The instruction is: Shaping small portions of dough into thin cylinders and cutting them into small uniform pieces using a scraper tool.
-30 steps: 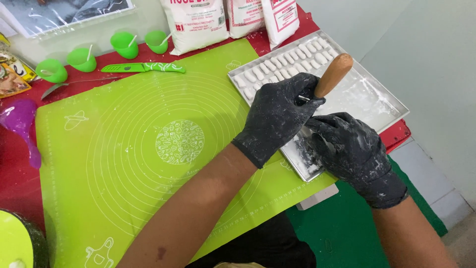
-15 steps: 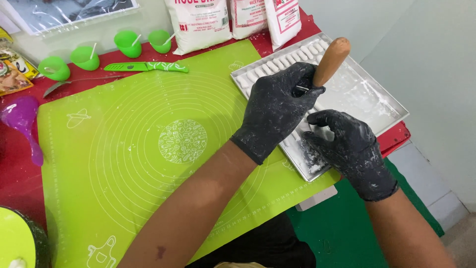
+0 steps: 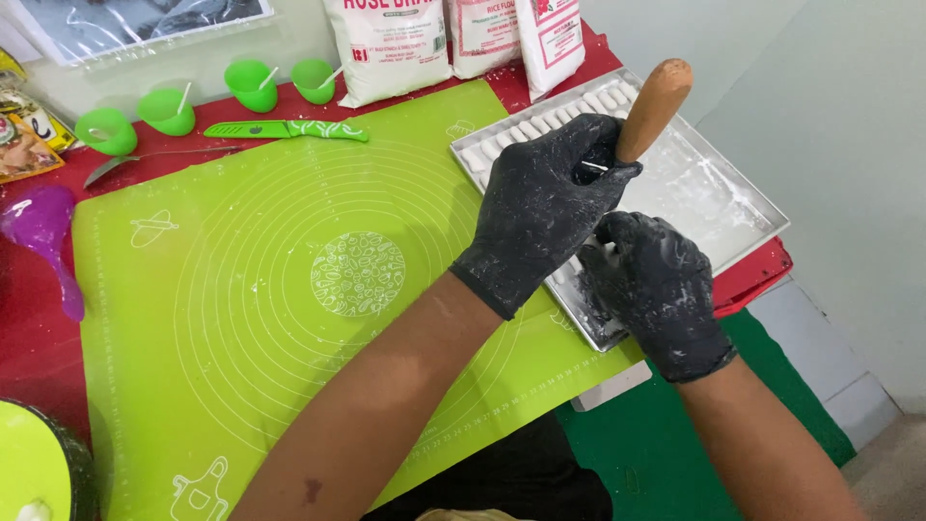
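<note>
Nearest the camera, two bare forearms reach up from the bottom edge over a lime-green silicone pastry mat (image 3: 241, 318) printed with white circles and small drawings, which covers most of a red table (image 3: 39, 338). At the bottom left corner sits the round green lid (image 3: 29, 463) of some container. Both hands wear black gloves dusted with white flour. The right hand (image 3: 661, 289) rests at the near edge of a metal tray (image 3: 733, 207), its fingers curled down onto the tray's floury surface; whether it grips anything under them cannot be told. Just above it and touching it, the left hand (image 3: 545, 207) is closed in a fist around the lower part of a wooden rolling pin (image 3: 654, 106), which sticks up and tilts away to the right over the tray. Rows of small white dough pieces (image 3: 540, 130) lie along the tray's far left side. Farther off on the left, a purple scoop (image 3: 48, 241) lies beside the mat. Beyond the mat's far edge lie a green knife (image 3: 285, 129) and a metal spoon (image 3: 145, 159), then four small green cups (image 3: 212, 92) with sticks in them, and three white flour bags (image 3: 453, 39) stand against the wall.
</note>
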